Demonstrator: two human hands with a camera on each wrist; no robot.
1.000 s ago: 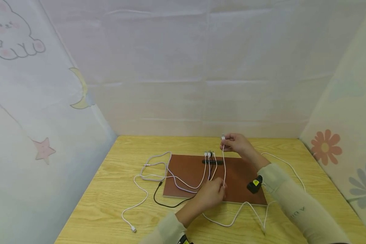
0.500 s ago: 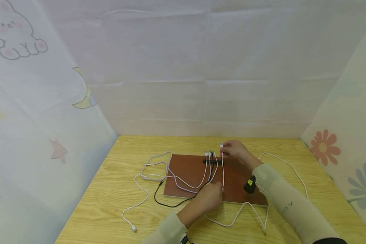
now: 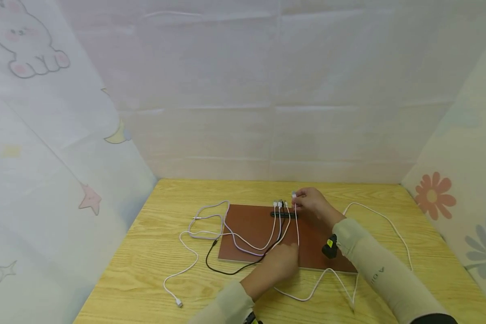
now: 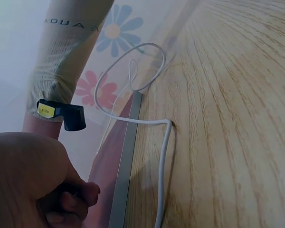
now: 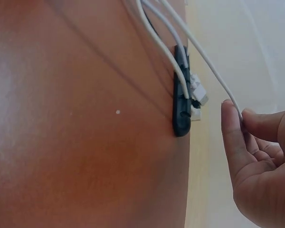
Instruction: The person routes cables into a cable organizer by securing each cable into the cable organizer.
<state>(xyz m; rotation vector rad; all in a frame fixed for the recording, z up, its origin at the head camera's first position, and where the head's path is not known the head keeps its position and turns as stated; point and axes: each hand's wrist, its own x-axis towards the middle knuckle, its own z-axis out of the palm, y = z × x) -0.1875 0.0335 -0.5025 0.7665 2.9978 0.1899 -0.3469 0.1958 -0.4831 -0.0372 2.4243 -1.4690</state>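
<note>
My right hand pinches a white USB cable just below its plug, past the far edge of the brown board. That cable runs taut down to my left hand, whose curled fingers grip it over the board's near part. A black cable holder sits at the board's far edge, with several cables in its slots. In the right wrist view the pinched cable passes above the holder, apart from it. The plug is hidden there by my fingers.
A lilac cable loops left of the board. A white cable end and a black cable lie on the wooden table. The held cable's slack trails near and right of the board. Fabric-covered walls enclose the table.
My right hand has lowered the plug end of the white cable toward the holder, moving slightly left. My left hand has stayed nearly in place, still gripping the cable.
</note>
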